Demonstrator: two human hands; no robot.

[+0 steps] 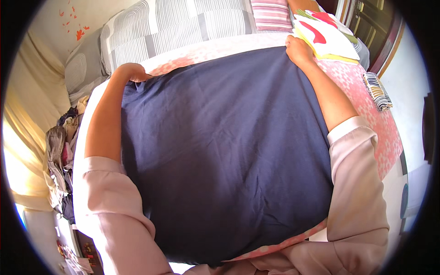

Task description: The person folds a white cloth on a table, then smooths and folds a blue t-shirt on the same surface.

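Observation:
A large navy blue cloth [220, 147] lies spread out in front of me over a pink and white patterned cover, with light creases across it. My left hand [132, 73] grips its far left corner, where the fabric bunches under my fingers. At the far right corner, my right hand [298, 50] pinches the edge between thumb and fingers. The cloth's near edge reaches close to my body. Whether it is one layer or several, I cannot tell.
Folded white and yellow cloths [326, 37] lie just beyond my right hand. A rolled striped cloth [377, 91] rests at the right edge of the pink cover [388, 147]. Grey and white pillows [178, 27] and a pink striped one [271, 14] line the far side. Clothes [62, 147] hang in a heap at left.

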